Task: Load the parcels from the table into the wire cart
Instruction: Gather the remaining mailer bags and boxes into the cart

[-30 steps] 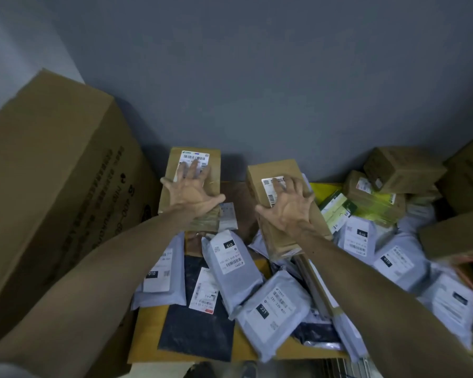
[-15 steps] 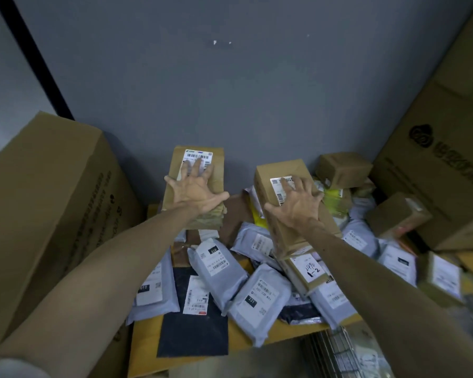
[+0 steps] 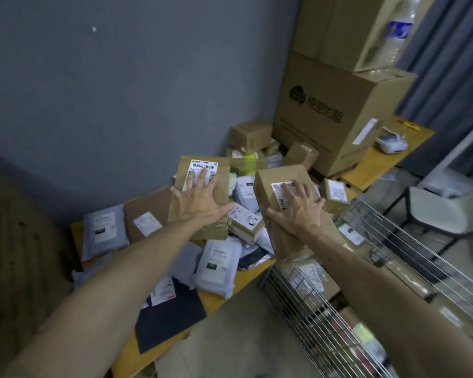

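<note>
My left hand (image 3: 200, 203) grips a flat brown parcel (image 3: 202, 166) with a white barcode label, fingers spread over its top and thumb round its right edge. A taller brown box (image 3: 268, 181) is held the same way by my right hand (image 3: 298, 211), just above the near corner of the wire cart (image 3: 325, 323). Both parcels are lifted clear of the pile. The cart stands at lower right with several parcels inside. Below my hands the yellow table (image 3: 213, 298) carries grey mailers (image 3: 219, 266), a black mailer (image 3: 170, 315) and small cartons (image 3: 250, 135).
A stack of large cartons (image 3: 339, 110) rises at the back right against the grey wall. Another big carton (image 3: 19, 255) stands at the left. A label printer (image 3: 391, 143) sits on a second table, and a white chair (image 3: 443, 211) is beyond the cart.
Both hands have carried their parcels to the right, off the pile and toward the cart. The view has swung right, bringing the cart and the tall carton stack into sight.
</note>
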